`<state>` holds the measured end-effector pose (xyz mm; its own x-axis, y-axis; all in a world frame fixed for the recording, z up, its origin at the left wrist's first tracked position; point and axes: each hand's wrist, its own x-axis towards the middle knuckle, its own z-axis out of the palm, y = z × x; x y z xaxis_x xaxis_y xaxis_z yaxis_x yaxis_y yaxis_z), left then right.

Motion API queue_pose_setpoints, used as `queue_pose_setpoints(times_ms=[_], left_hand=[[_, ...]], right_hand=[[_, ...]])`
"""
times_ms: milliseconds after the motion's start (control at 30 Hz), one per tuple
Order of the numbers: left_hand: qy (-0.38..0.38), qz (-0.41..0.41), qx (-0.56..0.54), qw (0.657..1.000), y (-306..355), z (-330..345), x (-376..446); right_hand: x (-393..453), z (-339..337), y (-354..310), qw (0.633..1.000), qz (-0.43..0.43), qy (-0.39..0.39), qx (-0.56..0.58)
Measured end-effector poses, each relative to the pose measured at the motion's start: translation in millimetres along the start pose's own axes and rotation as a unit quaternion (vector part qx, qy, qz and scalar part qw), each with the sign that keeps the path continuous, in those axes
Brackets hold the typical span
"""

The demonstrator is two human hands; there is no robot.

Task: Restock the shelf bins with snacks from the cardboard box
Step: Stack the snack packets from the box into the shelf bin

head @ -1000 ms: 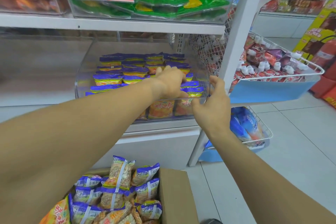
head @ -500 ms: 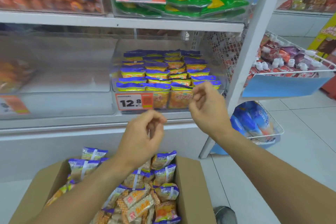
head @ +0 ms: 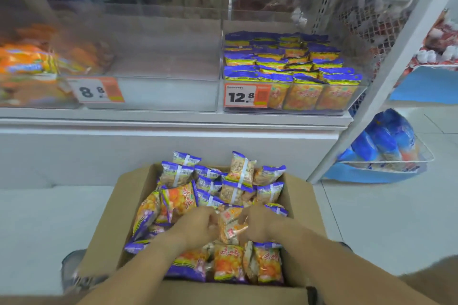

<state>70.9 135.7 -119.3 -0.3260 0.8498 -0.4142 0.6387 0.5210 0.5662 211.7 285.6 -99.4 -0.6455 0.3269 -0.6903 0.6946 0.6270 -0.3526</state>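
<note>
Head view: snack packs [head: 231, 226] are gripped between both hands [head: 230, 226] inside the box [head: 301, 195]; lifting to the bin [head: 292, 96] beyond is needed next.

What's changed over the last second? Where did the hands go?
Both hands left the 12.8 bin and dropped into the cardboard box. The left hand and right hand now close around a snack packet between them. The view tilted down. The bin's packets and the price tag look unchanged.
</note>
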Motion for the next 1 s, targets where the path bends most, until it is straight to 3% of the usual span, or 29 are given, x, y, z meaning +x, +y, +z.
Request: queue_pose_setpoints(times_ms=[133, 333, 700, 867, 1000], left_hand=[[-0.091, -0.041, 0.038, 0.994, -18.6, 23.2, -18.8], [-0.057, -0.093, -0.009, 0.994, -31.1, 25.3, -13.4], [-0.122, -0.119, 0.009, 0.985, -44.2, 18.3, -27.9], [-0.111, -0.128, -0.038, 0.985, -46.3, 10.6, -25.8], [-0.126, -0.161, -0.06, 0.977, -37.6, 3.6, -33.3]], right_hand=[[-2.6, 68.9, 16.7, 0.999, 0.023, -0.013, -0.046], [-1.4, 55.9, 25.2, 0.999, 0.001, 0.037, -0.011], [-6.8, 82.5, 15.9, 0.996, -0.038, 0.081, -0.015], [-7.5, 84.1, 8.7, 0.995, -0.045, 0.085, 0.038], [-8.5, 89.8, -1.7, 0.999, -0.021, 0.038, -0.011]])
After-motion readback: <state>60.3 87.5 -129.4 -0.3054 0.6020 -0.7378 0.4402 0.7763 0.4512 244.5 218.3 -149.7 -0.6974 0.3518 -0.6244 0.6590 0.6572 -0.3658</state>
